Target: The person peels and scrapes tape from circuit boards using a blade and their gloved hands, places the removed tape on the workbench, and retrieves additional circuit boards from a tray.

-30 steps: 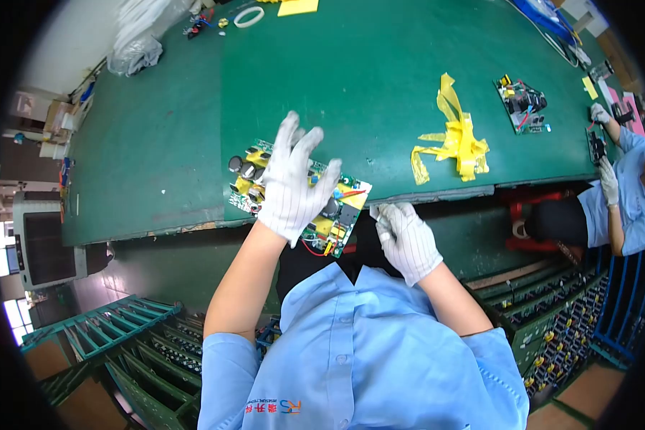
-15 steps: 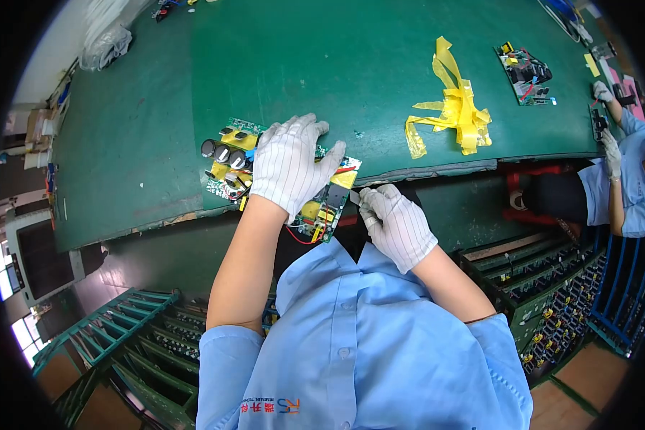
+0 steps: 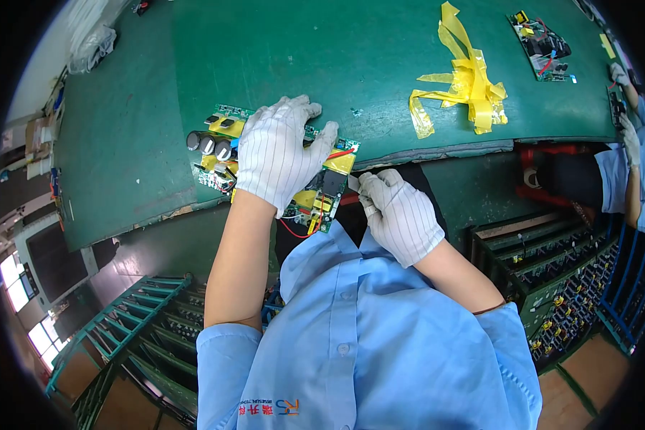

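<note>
A green circuit board (image 3: 332, 184) with black capacitors, yellow tape and red wires lies tilted over the table's front edge. My left hand (image 3: 278, 152), in a striped white glove, lies across the board, its fingers together and bent over the far side, thumb apart. It covers the board's middle. Just right of the board's near corner, my gloved right hand (image 3: 400, 215) is closed in a pinch on a small flat grey piece (image 3: 353, 184), mostly hidden by the fingers. Crumpled yellow tape strips (image 3: 473, 89) lie farther right on the table.
The green table (image 3: 122, 158) has another circuit board (image 3: 541, 46) at the back right. A co-worker's gloved hands (image 3: 629, 140) are at the far right. Racks of boards (image 3: 552, 287) stand below right, with a teal rack (image 3: 132, 315) below left. A plastic bag (image 3: 92, 46) lies back left.
My left hand's raised, spread fingers have come down and drawn together over the board. My right hand stays in its pinch near the board's corner. The view has shifted.
</note>
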`<state>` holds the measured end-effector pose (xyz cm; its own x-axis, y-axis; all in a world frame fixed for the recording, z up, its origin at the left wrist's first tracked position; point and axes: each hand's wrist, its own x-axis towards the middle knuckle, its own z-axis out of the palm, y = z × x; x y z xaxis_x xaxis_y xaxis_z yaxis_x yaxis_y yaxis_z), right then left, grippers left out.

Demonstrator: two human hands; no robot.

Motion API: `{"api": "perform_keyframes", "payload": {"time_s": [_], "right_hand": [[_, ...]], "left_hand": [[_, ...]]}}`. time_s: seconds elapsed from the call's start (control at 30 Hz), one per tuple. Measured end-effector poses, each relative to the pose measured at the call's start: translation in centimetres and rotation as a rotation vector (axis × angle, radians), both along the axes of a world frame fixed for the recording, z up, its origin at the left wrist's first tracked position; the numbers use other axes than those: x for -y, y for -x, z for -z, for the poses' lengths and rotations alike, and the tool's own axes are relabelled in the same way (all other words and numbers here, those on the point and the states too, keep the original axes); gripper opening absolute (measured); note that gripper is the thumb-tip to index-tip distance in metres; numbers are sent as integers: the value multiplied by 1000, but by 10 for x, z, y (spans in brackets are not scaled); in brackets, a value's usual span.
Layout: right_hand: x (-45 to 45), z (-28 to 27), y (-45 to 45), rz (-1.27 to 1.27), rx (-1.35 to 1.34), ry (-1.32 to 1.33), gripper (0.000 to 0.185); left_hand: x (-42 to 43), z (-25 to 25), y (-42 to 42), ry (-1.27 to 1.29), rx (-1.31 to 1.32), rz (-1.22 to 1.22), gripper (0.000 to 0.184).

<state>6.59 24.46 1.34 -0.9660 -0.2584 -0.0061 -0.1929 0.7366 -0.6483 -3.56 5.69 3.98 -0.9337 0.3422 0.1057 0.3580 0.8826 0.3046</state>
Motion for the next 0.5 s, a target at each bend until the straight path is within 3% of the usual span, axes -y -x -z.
{"api": "perform_keyframes", "payload": {"time_s": [0.23,0.5], "right_hand": [[1,2,8,40,-30,-60,21],[-15,-8,28,-249,-99,-292,47]], "left_hand": [[2,1,-1,-3,-19,12,37],[5,3,1,-157,-55,-1,21]]}}
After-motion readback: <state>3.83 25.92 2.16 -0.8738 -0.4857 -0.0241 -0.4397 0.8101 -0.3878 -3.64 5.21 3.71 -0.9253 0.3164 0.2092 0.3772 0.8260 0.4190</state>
